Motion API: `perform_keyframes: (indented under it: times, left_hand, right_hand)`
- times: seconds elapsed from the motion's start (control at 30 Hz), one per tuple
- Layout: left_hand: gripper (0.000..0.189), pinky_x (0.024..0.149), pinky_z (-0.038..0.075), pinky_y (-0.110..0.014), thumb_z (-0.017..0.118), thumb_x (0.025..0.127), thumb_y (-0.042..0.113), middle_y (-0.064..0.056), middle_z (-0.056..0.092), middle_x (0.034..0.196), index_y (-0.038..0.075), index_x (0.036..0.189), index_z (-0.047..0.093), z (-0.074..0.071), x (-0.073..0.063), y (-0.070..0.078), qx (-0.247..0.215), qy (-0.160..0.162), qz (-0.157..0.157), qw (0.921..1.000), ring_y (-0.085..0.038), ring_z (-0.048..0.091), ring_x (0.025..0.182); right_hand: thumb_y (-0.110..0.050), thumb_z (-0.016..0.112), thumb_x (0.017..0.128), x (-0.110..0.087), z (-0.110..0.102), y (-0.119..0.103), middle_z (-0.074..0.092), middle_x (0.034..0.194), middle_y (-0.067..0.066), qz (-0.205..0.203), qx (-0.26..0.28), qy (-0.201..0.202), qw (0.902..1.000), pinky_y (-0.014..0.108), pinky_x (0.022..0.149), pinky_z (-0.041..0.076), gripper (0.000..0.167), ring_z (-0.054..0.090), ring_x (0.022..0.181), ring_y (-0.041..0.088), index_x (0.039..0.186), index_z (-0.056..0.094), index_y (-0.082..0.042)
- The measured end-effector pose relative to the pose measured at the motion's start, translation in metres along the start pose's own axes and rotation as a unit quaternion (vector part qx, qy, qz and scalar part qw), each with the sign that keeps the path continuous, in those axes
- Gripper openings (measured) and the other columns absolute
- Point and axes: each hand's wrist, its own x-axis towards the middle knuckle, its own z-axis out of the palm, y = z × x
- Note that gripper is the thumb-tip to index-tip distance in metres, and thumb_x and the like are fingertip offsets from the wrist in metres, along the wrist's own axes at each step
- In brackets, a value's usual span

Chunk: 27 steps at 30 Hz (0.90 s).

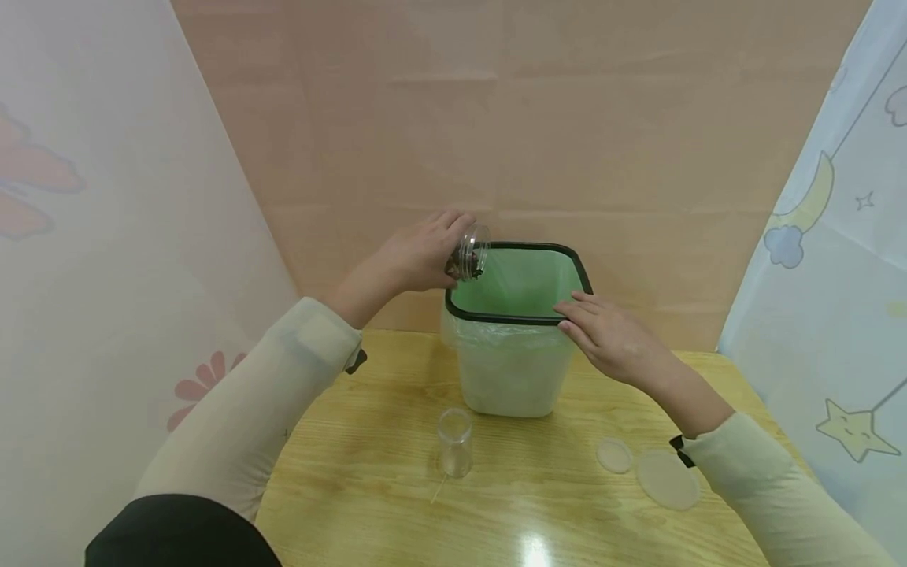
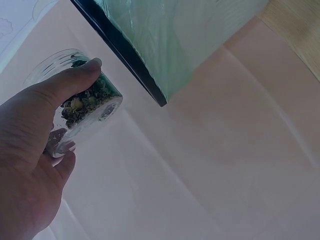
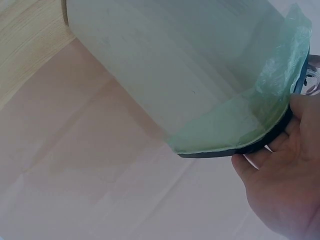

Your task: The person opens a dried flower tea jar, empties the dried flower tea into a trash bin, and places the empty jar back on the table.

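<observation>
In the head view, my left hand (image 1: 428, 250) grips a clear jar (image 1: 473, 250) tipped on its side, its mouth over the left rim of a trash bin (image 1: 512, 378). The left wrist view shows dark dried leaves (image 2: 85, 106) with yellowish bits inside the jar, my thumb across its side. My right hand (image 1: 616, 337) holds the bin's black rim (image 1: 496, 318) at the near right corner, its fingers partly hidden by the rim in the right wrist view. A green bag (image 1: 527, 276) lines the bin and folds over the outside.
A clear cylindrical container (image 1: 455, 445) stands on the wooden table (image 1: 368, 457) before the bin, a thin pale stick (image 1: 438, 490) beside it. Two pale round discs (image 1: 614, 456), one larger, lie to the right. Patterned sheets (image 1: 836, 299) flank the table, and a brown backdrop (image 1: 496, 134) hangs behind.
</observation>
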Motion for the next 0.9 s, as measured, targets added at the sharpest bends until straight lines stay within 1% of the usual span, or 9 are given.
perform_keyframes:
  times: [0.2,0.47,0.7,0.9]
  left_hand:
    - [0.101,0.117,0.035,-0.043,0.087,0.081,0.029,-0.013,0.034,0.157,0.006,0.157,0.024,-0.0002,0.0001,0.0016,0.002,0.0,0.001,1.0,-0.03,0.032,0.146]
    - [0.103,0.115,0.037,-0.043,0.086,0.083,0.027,-0.012,0.03,0.16,0.007,0.159,0.02,0.0011,0.0011,0.0001,0.021,-0.001,0.006,0.9998,-0.028,0.029,0.147]
    - [0.101,0.109,0.044,-0.043,0.087,0.081,0.026,-0.011,0.032,0.158,0.008,0.158,0.024,0.0034,0.0035,0.0001,0.04,0.007,0.011,0.9991,-0.028,0.031,0.146]
    - [0.102,0.109,0.045,-0.043,0.088,0.08,0.025,-0.011,0.034,0.156,0.009,0.158,0.023,0.003,0.0044,0.0009,0.043,0.016,0.019,0.9988,-0.027,0.032,0.145]
  right_hand:
    - [-0.021,0.048,0.108,-0.0006,0.0008,0.0005,0.058,0.14,0.022,0.014,0.001,-0.012,0.9998,0.059,0.117,0.028,0.038,0.039,0.142,0.045,0.136,0.06,0.002]
    - [-0.022,0.047,0.109,-0.0006,-0.0004,0.0002,0.059,0.139,0.022,0.012,0.001,-0.011,0.9999,0.059,0.116,0.029,0.038,0.039,0.141,0.045,0.136,0.06,0.002]
    - [-0.021,0.048,0.108,0.0007,0.0013,0.0006,0.059,0.139,0.022,0.012,-0.004,-0.008,0.9999,0.059,0.116,0.029,0.038,0.04,0.141,0.044,0.135,0.06,0.002]
    - [-0.022,0.048,0.108,0.0007,0.0024,0.0012,0.059,0.139,0.021,0.015,-0.003,-0.008,0.9999,0.058,0.116,0.029,0.037,0.04,0.142,0.044,0.135,0.06,0.001]
